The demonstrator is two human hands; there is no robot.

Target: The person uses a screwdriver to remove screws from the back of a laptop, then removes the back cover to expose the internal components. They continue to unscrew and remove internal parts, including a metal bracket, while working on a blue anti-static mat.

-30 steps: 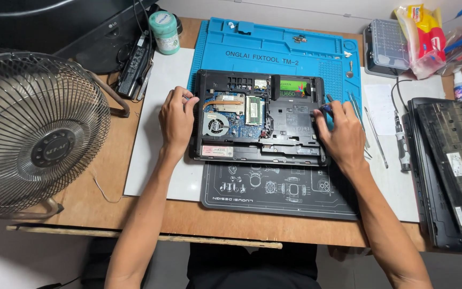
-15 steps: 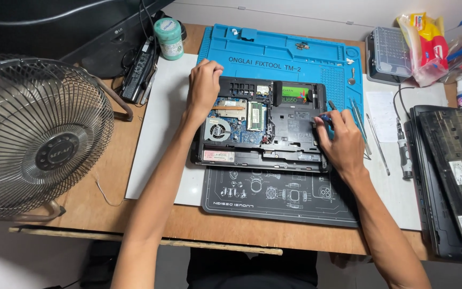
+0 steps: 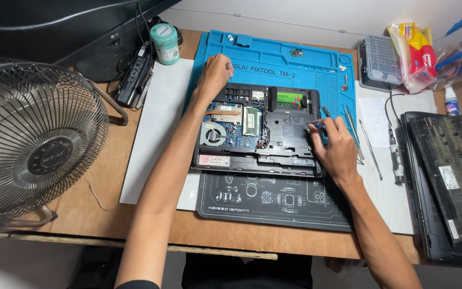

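Laptop (image 3: 274,134), opened, underside up, centre of blue mat (image 3: 274,59). Left hand (image 3: 214,75) at its 11 o'clock corner, fingers curled, contents not discernible. Right hand (image 3: 335,147) at 3 o'clock edge, pinching screwdriver (image 3: 324,115). Fan (image 3: 33,142) at 9 o'clock.

Bright, even light from overhead fills the desk, and shadows stay soft and short: a faint one lies under the left hand (image 3: 215,75) on the blue repair mat (image 3: 274,53), another beneath the right hand (image 3: 335,147). The picture is sharp around both hands; the metal fan (image 3: 33,142) far left bulges slightly with wide-angle distortion, and the white wall above the hands looks nearly washed out
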